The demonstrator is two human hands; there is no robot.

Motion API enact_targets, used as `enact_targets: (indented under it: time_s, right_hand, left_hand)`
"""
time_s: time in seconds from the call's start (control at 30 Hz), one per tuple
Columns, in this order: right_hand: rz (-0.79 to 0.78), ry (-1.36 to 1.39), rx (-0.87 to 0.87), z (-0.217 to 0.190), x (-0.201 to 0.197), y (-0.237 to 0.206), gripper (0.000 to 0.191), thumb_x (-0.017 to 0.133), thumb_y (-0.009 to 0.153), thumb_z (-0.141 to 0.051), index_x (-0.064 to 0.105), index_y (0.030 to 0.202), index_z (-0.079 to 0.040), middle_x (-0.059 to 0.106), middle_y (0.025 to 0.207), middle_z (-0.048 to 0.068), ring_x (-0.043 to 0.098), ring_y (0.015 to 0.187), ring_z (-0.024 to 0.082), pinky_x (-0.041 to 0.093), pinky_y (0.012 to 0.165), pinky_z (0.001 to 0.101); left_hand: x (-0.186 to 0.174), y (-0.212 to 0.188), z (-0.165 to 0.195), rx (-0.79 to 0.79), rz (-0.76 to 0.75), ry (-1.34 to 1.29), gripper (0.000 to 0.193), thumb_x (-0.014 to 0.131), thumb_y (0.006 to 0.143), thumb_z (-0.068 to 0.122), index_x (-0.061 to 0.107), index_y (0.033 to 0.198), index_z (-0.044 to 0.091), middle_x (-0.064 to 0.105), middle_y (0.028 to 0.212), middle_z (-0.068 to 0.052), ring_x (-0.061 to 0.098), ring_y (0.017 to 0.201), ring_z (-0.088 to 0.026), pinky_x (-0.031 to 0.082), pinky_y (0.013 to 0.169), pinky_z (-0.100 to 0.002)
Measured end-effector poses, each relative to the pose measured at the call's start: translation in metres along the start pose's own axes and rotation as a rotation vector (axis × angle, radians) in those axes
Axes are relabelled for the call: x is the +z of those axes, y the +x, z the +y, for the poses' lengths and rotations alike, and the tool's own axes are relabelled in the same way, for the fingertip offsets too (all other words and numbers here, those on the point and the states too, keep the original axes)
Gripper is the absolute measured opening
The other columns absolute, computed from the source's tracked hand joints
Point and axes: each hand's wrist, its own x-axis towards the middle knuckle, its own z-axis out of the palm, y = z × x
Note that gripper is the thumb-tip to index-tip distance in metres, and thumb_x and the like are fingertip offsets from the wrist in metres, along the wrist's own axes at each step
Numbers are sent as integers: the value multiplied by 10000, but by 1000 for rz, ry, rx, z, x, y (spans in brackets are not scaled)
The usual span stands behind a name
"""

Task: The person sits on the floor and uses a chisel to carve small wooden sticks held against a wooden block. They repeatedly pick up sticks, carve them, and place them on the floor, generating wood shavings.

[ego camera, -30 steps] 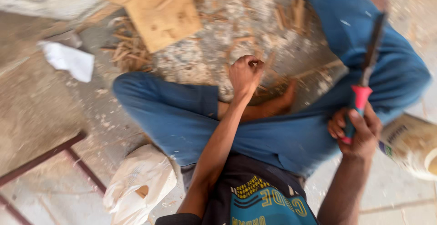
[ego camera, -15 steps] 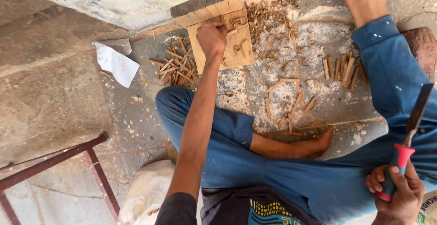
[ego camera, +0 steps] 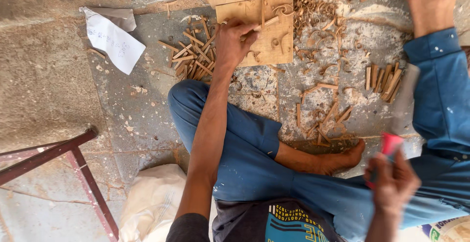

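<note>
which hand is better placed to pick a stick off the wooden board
Left. The left hand already rests on the wooden board, fingers on a thin stick there. The right hand is back near the lap, gripping a red-handled tool, so it is not free.

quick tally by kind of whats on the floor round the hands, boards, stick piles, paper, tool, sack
wooden board: 1, under the left hand
piles of wooden sticks: 2
white paper sheet: 1
red-handled tool: 1, blurred, in the right hand
white sack: 1
Total: 6
</note>
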Motion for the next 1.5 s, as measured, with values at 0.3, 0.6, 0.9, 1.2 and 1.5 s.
enact_targets:
  time_s: [0.3, 0.6, 0.9, 1.2, 1.5]
  right_hand:
    - [-257, -263, -207, -25, 183, 17, 510, 621, 1019, -153, 505, 1499, -26, 643, 667, 21, 575, 501, 57, 481, 402, 231]
    - [-210, -512, -445, -27, 236, 26, 416, 640, 1035, -103, 593, 1426, 32, 701, 721, 150, 590, 546, 110, 446, 469, 308]
    - [-202, -571, -517, -32, 255, 29, 413, 654, 1009, -28, 602, 1409, 63, 656, 682, 148, 571, 523, 129, 431, 472, 316]
    - [-226, -558, -405, -35, 286, 65, 417, 630, 1029, -54, 575, 1433, 34, 620, 559, 45, 509, 409, 76, 368, 342, 283]
    - [-156, 2, -146, -49, 197, 45, 476, 615, 1028, -127, 528, 1482, -13, 697, 758, 75, 616, 539, 105, 498, 430, 265]
  left_hand:
    - [11, 9, -11, 47, 44, 171, 624, 918, 742, 485, 712, 1200, 115, 718, 780, -17, 642, 645, -133, 479, 743, -441]
    - [26, 8, -11, -33, 188, 156, 580, 934, 711, 421, 688, 1161, 149, 642, 662, 40, 622, 595, -103, 478, 777, -441]
    - [19, 8, -1, -97, 177, 65, 593, 935, 695, 306, 610, 1176, 185, 615, 671, 56, 574, 582, -108, 469, 783, -424]
    - [13, 6, 5, -143, 144, 41, 709, 916, 703, 259, 522, 1280, 141, 611, 655, 45, 608, 616, -159, 482, 896, -462]
    - [3, 17, 20, -144, 158, 5, 591, 931, 658, 339, 648, 1122, 107, 667, 721, 3, 639, 634, -180, 477, 699, -430]
